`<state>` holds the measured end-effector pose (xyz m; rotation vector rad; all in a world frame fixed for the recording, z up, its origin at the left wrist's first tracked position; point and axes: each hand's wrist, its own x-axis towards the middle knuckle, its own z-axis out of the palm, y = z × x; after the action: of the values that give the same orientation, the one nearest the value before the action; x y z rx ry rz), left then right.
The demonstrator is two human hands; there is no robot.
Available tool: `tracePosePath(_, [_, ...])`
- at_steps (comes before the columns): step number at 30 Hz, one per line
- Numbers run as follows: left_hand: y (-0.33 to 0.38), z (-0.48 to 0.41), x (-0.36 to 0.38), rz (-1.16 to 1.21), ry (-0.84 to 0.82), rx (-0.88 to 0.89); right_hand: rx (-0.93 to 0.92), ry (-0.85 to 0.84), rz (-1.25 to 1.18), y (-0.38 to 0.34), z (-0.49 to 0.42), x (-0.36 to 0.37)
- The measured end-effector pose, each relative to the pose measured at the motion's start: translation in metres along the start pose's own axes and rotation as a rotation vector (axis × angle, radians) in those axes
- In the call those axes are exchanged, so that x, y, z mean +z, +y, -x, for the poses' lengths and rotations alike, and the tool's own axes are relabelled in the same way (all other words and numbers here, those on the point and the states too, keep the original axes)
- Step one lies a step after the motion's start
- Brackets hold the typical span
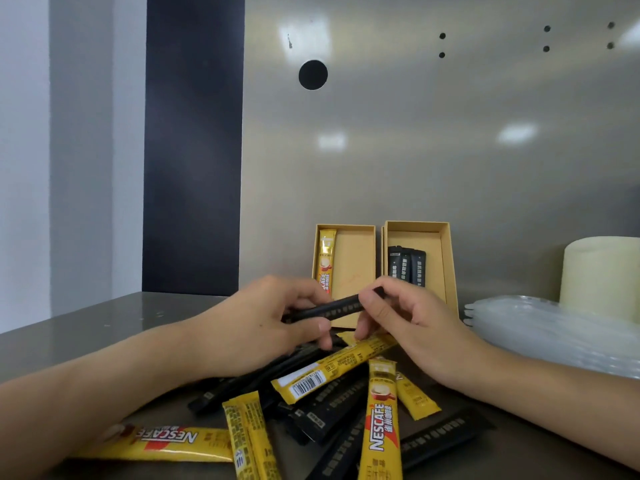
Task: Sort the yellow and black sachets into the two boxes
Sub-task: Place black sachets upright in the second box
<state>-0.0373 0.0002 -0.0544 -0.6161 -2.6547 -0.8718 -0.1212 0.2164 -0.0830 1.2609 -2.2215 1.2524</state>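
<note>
At the counter's back edge, the left box and the right box sit side by side. A lone sachet lies along the left box's left wall, and the right box holds perhaps three sachets. Before them lies the sachet heap. Above its far side, the left hand and right hand hold a raised sachet.

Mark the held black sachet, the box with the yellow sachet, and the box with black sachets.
held black sachet (341, 306), head view, middle of visible length.
box with the yellow sachet (353, 258), head view, bare floor.
box with black sachets (434, 268), head view, bare floor.
</note>
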Motion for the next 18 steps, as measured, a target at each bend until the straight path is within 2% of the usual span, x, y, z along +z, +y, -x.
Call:
tracePosePath(7, [-0.013,-0.005,-0.014,0.108,0.276,-0.046,0.058,0.053,0.021,0.004,-0.003,0.000])
tracePosePath(12, [-0.018,-0.004,-0.014,0.225,0.256,-0.022,0.073,0.041,0.031,0.006,-0.003,0.001])
tracePosePath(18, [-0.018,-0.004,-0.011,0.188,0.237,-0.018,0.075,0.085,0.023,0.009,-0.005,0.000])
